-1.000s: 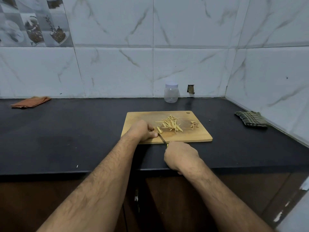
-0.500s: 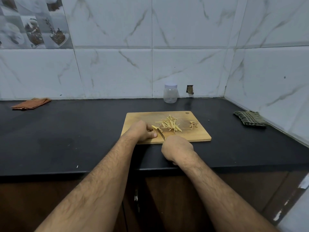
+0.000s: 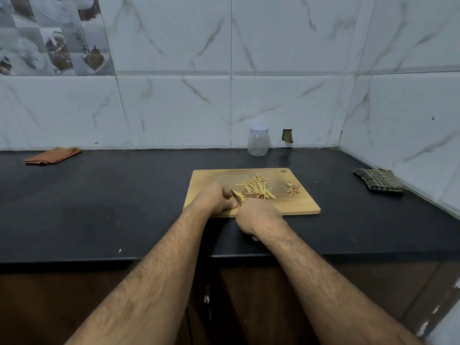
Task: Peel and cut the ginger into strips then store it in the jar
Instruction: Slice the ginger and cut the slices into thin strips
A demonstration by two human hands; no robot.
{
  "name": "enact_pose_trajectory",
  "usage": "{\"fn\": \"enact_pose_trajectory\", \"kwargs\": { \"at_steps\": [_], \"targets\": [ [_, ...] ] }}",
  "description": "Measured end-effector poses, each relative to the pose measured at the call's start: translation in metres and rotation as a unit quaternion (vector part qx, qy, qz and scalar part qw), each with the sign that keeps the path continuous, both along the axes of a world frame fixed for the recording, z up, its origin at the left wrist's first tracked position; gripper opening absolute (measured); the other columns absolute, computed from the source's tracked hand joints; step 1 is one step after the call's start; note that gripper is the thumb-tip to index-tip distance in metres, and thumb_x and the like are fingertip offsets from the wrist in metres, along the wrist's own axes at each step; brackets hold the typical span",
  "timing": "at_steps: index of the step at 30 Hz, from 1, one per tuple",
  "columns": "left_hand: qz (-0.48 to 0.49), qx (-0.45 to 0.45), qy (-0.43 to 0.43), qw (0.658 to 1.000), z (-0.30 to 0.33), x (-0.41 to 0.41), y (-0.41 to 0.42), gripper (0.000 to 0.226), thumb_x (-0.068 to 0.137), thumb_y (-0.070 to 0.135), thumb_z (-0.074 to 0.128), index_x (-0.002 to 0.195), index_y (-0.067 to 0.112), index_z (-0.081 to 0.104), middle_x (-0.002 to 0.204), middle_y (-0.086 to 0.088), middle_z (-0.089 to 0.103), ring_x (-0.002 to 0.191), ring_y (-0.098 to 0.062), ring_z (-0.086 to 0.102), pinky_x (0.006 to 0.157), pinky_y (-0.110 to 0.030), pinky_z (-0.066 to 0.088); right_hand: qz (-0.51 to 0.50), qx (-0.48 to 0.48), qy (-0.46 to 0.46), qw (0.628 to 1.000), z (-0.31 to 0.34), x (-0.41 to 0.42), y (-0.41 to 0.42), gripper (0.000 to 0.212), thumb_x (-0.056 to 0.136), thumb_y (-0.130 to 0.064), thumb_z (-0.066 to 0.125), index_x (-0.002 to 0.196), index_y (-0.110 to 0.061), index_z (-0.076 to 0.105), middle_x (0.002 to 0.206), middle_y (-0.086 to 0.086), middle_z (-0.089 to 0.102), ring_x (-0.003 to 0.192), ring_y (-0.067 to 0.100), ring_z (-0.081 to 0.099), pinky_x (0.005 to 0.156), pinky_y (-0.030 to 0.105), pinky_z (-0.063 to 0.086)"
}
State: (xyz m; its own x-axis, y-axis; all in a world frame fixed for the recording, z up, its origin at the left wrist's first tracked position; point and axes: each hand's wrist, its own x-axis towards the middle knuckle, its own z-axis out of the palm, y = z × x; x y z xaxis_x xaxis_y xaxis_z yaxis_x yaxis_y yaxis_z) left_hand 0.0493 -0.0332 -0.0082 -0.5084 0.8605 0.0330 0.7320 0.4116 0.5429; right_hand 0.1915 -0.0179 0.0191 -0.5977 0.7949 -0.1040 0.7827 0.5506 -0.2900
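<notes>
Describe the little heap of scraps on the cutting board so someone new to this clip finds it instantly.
Start at the rectangular wooden cutting board on the black countertop. Near its right side, below the round hanging hole, lies a small heap of brownish ginger peelings. Unlike the pale yellow ginger strips spread to its left, it is darker, crumbly and compact.

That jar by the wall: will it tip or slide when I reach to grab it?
The jar looks like clear, empty plastic, so probably light and apt to slide if nudged. It stands upright, squat and wide-based, so tipping seems less likely. Its smooth wall may be slippery; the lid is on.
</notes>
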Motion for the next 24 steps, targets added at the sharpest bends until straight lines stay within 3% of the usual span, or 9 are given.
{"fn": "enact_pose_trajectory", "kwargs": {
  "at_steps": [5, 10, 17, 22, 24],
  "targets": [
    [0.004, 0.006, -0.008, 1.000, 0.002, 0.002, -0.002, 0.022, 0.091, 0.025, 0.071, 0.110, 0.016, 0.075, 0.107, -0.004, 0.073, 0.091, -0.015, 0.057, 0.089, -0.032, 0.047, -0.005, -0.001, -0.012, 1.000, -0.002, -0.005, -0.001, 0.030, 0.102, -0.020, 0.041, 0.123, -0.010, 0.059, 0.115, 0.009, 0.065, 0.103, 0.026, 0.067, 0.086, 0.039, 0.058],
    [0.004, -0.011, -0.015, 1.000, 0.004, 0.000, 0.000, 0.028, 0.092, 0.025, 0.070, 0.117, 0.014, 0.072, 0.105, 0.002, 0.069, 0.099, -0.017, 0.057, 0.096, -0.032, 0.045, 0.003, -0.008, -0.033, 0.999, 0.000, -0.007, -0.002, 0.029, 0.098, -0.013, 0.048, 0.125, -0.010, 0.058, 0.112, 0.008, 0.064, 0.101, 0.024, 0.067, 0.087, 0.038, 0.058],
    [-0.003, -0.032, -0.009, 0.999, 0.003, -0.007, 0.006, 0.026, 0.091, 0.027, 0.070, 0.113, 0.013, 0.074, 0.117, -0.004, 0.071, 0.107, -0.018, 0.058, 0.099, -0.034, 0.044, 0.002, -0.028, -0.047, 0.999, 0.009, -0.010, 0.003, 0.033, 0.100, -0.013, 0.046, 0.131, -0.004, 0.054, 0.075, 0.006, 0.060, 0.056, 0.016, 0.060, 0.074, 0.031, 0.059],
    [0.002, -0.027, -0.003, 1.000, 0.000, -0.008, 0.009, 0.018, 0.090, 0.026, 0.072, 0.104, 0.016, 0.076, 0.109, 0.000, 0.070, 0.103, -0.017, 0.058, 0.100, -0.033, 0.044, 0.005, -0.037, -0.043, 0.998, 0.008, -0.009, 0.002, 0.030, 0.101, -0.014, 0.045, 0.127, -0.003, 0.056, 0.073, 0.007, 0.061, 0.053, 0.017, 0.061, 0.073, 0.031, 0.060],
    [-0.001, -0.025, 0.002, 1.000, -0.001, -0.009, 0.009, 0.008, 0.089, 0.028, 0.073, 0.095, 0.023, 0.072, 0.102, 0.005, 0.065, 0.098, -0.014, 0.055, 0.101, -0.034, 0.044, 0.004, -0.035, -0.045, 0.998, 0.005, -0.004, 0.000, 0.025, 0.100, -0.014, 0.047, 0.120, -0.005, 0.059, 0.077, 0.006, 0.059, 0.062, 0.019, 0.064, 0.075, 0.032, 0.061]
  ]
}}
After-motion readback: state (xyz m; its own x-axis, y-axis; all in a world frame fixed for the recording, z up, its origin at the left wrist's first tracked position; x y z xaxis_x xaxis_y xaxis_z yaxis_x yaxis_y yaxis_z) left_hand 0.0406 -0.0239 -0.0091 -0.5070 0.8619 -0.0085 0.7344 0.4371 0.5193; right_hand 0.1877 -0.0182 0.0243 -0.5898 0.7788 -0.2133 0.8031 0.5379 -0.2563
